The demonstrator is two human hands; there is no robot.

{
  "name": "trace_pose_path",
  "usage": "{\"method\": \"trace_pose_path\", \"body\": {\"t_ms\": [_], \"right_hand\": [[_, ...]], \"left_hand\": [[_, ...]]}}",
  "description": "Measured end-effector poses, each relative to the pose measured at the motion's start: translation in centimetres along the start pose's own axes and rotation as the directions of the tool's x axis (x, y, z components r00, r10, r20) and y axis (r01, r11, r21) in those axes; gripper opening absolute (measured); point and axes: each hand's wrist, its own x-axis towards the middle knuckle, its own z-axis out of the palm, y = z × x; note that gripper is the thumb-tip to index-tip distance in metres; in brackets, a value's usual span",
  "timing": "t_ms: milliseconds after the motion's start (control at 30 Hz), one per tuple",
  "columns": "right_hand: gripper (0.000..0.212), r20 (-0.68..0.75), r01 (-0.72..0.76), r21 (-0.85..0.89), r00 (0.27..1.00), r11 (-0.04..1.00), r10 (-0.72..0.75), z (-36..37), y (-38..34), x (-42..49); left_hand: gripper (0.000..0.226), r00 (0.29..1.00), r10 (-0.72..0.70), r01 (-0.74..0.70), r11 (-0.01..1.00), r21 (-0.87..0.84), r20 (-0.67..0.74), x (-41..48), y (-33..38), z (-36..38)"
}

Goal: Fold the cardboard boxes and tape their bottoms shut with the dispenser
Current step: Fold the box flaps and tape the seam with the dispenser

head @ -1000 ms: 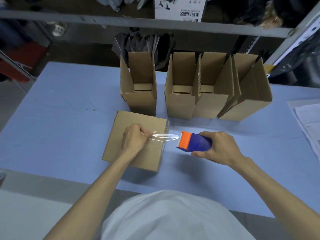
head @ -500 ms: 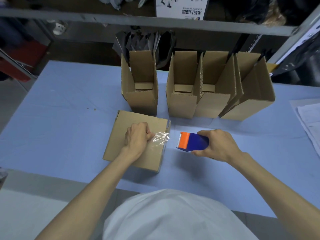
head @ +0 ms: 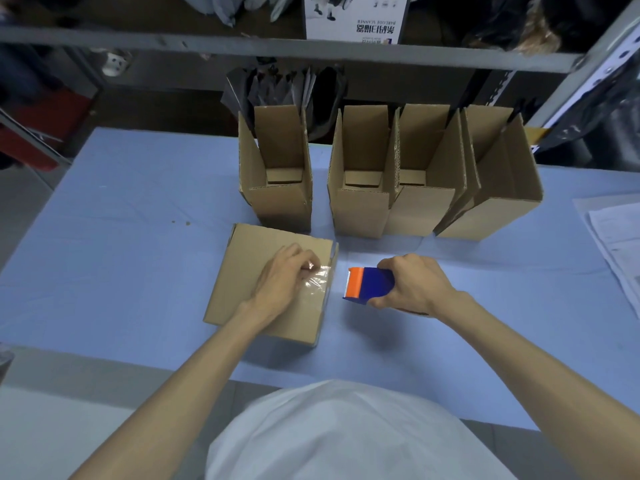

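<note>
Blue cloth covers the table (head: 121, 237), with a grey metal shelf (head: 242, 46) and some dark bags (head: 277, 84) behind its far edge. A flat-topped cardboard box (head: 242, 271) lies near the middle of the near edge, a little to the left.

The left hand (head: 280, 282) rests on top of this box towards its right edge. Its fingers are curled, and their tips hold the end of a strip of clear tape (head: 320, 284) down on the cardboard. The wrinkled, shiny tape runs from under those fingers to the box's right edge.

The right hand (head: 415, 285) grips the tape dispenser (head: 370, 284), with the fingers wrapped over its far side and the thumb on its near side. The dispenser is blue with an orange front. It is just to the right of the box and apart from it, low over the cloth. I cannot tell whether it touches the table. Its long axis runs side to side, roughly along the near edge, and the orange end points left at the taped side of the box. The two hands are level with each other, with the box's right edge between them.

Four open boxes (head: 363, 209) stand upright in a row towards the far edge, flaps up. One stands alone on the left and three are packed together. Sheets of paper (head: 616, 237) lie at the table's right edge.
</note>
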Motion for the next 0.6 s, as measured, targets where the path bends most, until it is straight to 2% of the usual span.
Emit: {"method": "trace_pose_path", "body": {"t_ms": [167, 300, 400, 467, 533, 600], "right_hand": [[0.056, 0.098, -0.066, -0.007, 0.993, 0.998, 0.066, 0.0, -2.2, 1.5], [0.048, 0.066, -0.044, -0.168, 0.996, 0.985, 0.056, -0.6, -4.3, 2.6], [0.029, 0.04, 0.05, -0.31, 0.998, 0.949, -0.039, -0.7, -5.8, 3.0], [0.01, 0.099, 0.092, -0.36, 0.993, 0.928, -0.06, 0.2, -5.9, 2.5], [0.013, 0.086, 0.01, -0.309, 0.996, 0.951, 0.017, 1.3, -4.7, 1.6], [0.026, 0.005, -0.11, -0.225, 0.994, 0.968, 0.114, 1.8, -3.4, 0.7]], "left_hand": [[0.021, 0.999, -0.043, 0.044, 0.998, -0.045, 0.032, 0.1, -0.4, 0.0], [0.019, 0.999, -0.035, 0.036, 0.999, -0.033, 0.031, 0.1, 0.2, 0.5], [0.022, 0.998, -0.052, 0.053, 0.997, -0.054, 0.031, 0.1, 0.1, 0.1], [0.023, 0.998, -0.055, 0.057, 0.996, -0.065, 0.035, -0.2, -0.2, -0.2], [0.023, 0.999, -0.037, 0.039, 0.997, -0.062, 0.036, -0.2, -0.4, -0.4], [0.026, 0.999, -0.008, 0.009, 1.0, -0.024, 0.037, -0.2, -0.2, -0.4]]}}
